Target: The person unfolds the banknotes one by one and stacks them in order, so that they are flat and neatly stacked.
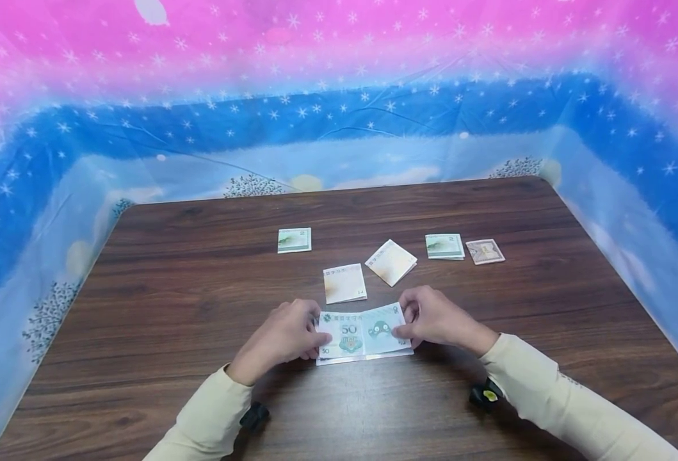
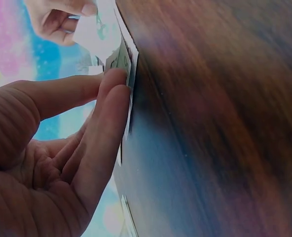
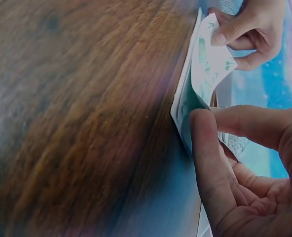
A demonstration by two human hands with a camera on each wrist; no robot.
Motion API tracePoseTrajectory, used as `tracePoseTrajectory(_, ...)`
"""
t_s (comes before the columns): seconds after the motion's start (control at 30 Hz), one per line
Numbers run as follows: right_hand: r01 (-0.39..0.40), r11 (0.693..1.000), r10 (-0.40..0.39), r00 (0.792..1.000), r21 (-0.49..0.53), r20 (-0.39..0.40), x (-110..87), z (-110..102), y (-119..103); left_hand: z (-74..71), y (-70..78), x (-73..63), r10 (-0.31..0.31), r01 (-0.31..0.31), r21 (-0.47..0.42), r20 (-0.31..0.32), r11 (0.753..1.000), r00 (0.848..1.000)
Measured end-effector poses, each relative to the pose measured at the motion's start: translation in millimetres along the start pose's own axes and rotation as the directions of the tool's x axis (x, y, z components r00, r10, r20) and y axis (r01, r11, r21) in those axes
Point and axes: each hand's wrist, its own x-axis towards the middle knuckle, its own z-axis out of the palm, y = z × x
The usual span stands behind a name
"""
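A pale green play banknote (image 1: 350, 342) marked 50, with a crease down its middle and a cartoon face on its right half, is stretched between both hands. My left hand (image 1: 290, 333) pinches its left end, thumb on top. Its right end is pinched by my right hand (image 1: 438, 320), thumb also on the printed side. Under the note, another sheet of paper (image 1: 367, 360) shows along the lower edge, close to the tabletop. In the right wrist view, the banknote (image 3: 210, 64) bows up off the layer beneath.
Beyond the hands lie two folded cream notes, one square to me (image 1: 344, 283) and one turned askew (image 1: 391, 262). Folded green notes lie at the back left (image 1: 294, 240) and back right (image 1: 445, 246), with a brownish note (image 1: 485, 251) beside the latter. A patterned cloth (image 1: 339, 115) surrounds the wooden table (image 1: 171, 307).
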Motion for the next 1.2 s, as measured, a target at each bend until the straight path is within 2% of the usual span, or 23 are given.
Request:
tracePoseTrajectory(0.1, 0.008, 0.993, -0.01, 1.0, -0.121, -0.014, -0.1, 1, -1, 2.2, 0.7, 0.5, 0.013, -0.013, 0.055, -0.009, 0.998, 1.0)
tracePoseTrajectory(0.23, 0.003, 0.963, -0.02, 0.998, -0.27, -0.057, -0.6, 3, -1, 4.0, 1.1, 0.8, -0.003, 0.007, 0.109, -0.031, 0.994, 1.0)
tracePoseTrajectory(0.37, -0.025, 0.923, -0.024, 0.992, -0.385, -0.122, -1.0, 4, 1, 4.8, 1.3, 0.8, -0.018, 0.027, 0.154, -0.06, 0.988, 0.998)
tracePoseTrajectory(0.47, -0.041, 0.9, -0.028, 0.988, -0.433, -0.151, -0.8, 4, 2, 4.7, 1.2, 1.3, -0.003, 0.021, 0.199, -0.088, 0.98, 0.996)
tracePoseTrajectory(0.53, -0.045, 0.894, -0.031, 0.987, -0.446, -0.161, -0.5, 3, 2, 4.9, 1.1, 1.8, 0.012, 0.012, 0.226, -0.103, 0.974, 0.995)
tracePoseTrajectory(0.67, -0.029, 0.901, -0.07, 0.975, -0.432, -0.211, 2.3, -6, 2, 3.4, 2.0, 0.3, 0.019, 0.001, 0.197, -0.1, 0.98, 0.995)
tracePoseTrajectory(0.77, -0.023, 0.906, -0.107, 0.954, -0.423, -0.281, 6.8, -16, 2, 0.4, 2.7, -2.7, 0.03, -0.016, 0.138, -0.094, 0.99, 0.995)
tracePoseTrajectory(1.0, -0.059, 0.919, -0.12, 0.9, -0.39, -0.419, 27.1, -30, 6, -4.8, 2.9, -6.9, 0.034, -0.026, 0.067, -0.12, 0.997, 0.992)
tracePoseTrajectory(1.1, -0.079, 0.916, -0.116, 0.886, -0.393, -0.45, 37.1, -33, 9, -4.5, 3.3, -6.5, 0.035, -0.028, 0.063, -0.12, 0.998, 0.992)
tracePoseTrajectory(1.2, -0.117, 0.911, -0.088, 0.883, -0.395, -0.462, 46.0, -36, 11, -4.3, 3.6, -6.2, 0.037, -0.03, 0.06, -0.118, 0.998, 0.992)
